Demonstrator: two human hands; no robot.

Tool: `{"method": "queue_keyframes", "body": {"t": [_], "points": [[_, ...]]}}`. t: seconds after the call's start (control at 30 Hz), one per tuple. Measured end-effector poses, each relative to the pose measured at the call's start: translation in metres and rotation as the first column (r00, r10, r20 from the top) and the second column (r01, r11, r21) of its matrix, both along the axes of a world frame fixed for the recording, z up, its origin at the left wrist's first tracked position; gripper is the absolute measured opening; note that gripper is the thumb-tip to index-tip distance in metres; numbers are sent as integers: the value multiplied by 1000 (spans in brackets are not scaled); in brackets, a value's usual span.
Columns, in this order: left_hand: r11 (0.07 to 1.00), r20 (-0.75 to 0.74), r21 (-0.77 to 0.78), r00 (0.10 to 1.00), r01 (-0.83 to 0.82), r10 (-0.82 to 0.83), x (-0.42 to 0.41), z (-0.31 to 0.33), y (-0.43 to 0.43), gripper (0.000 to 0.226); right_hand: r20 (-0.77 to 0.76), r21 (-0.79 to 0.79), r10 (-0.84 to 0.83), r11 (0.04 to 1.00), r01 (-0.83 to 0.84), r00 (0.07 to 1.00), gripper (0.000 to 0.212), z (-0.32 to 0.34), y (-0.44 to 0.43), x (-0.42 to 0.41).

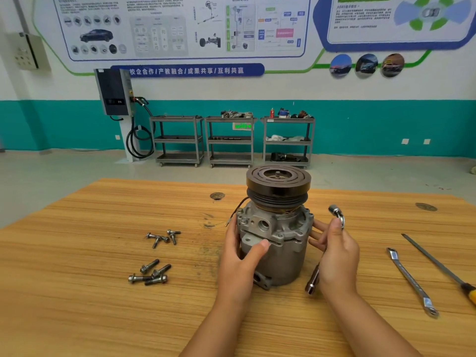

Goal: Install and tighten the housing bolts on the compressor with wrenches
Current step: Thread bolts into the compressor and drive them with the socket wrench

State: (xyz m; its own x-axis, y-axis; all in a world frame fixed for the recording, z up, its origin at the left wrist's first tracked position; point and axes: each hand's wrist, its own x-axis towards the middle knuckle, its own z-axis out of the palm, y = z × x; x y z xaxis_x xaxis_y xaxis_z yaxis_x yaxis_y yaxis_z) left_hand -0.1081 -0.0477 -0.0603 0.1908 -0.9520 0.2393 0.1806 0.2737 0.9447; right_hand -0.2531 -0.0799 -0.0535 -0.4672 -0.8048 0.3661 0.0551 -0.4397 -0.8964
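The compressor (277, 238) is stood upright at the middle of the surface (103, 305), pulley uppermost. Judged heavy, rigid and slick, it is best held by the cast body, where the left grip (242, 256) is wrapped. The right grip (337, 256) is clamped on a socket wrench (312, 282). Bolts (152, 274) lie at left.

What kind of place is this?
Probably an automotive training workshop: car-system posters hang behind, a charging unit with cable stands beside parts carts, and a compressor sits on the wooden table.
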Motion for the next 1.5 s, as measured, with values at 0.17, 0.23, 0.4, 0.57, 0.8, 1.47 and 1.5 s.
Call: {"method": "queue_keyframes", "body": {"t": [0.17,0.23,0.4,0.57,0.8,1.47,1.5], "points": [[996,-115,45,991,80,-74,2,-3,-6,70,-70,4,-92,996,92,993,48,-1,4,-10],[996,-118,47,991,72,-66,1,-3,-6,71,-94,2,-104,995,104,990,45,-2,4,-9],[996,-87,70,995,54,-48,1,0,0,68,-127,-12,-103,995,103,987,43,-5,5,-7],[891,262,14,862,-453,434,24,7,-10,32,-160,1,-93,996,94,983,43,-4,5,-10],[693,965,-97,102,-715,240,129,2,-66,22,-170,-5,-112,994,113,979,43,-6,3,-9],[739,996,-37,38,-673,85,144,-6,-85,22,-272,-85,-75,995,54,959,43,-3,4,-6],[747,997,-45,15,-663,73,145,-6,-86,22,-309,-103,-108,991,80,945,47,-5,3,-6]]}}
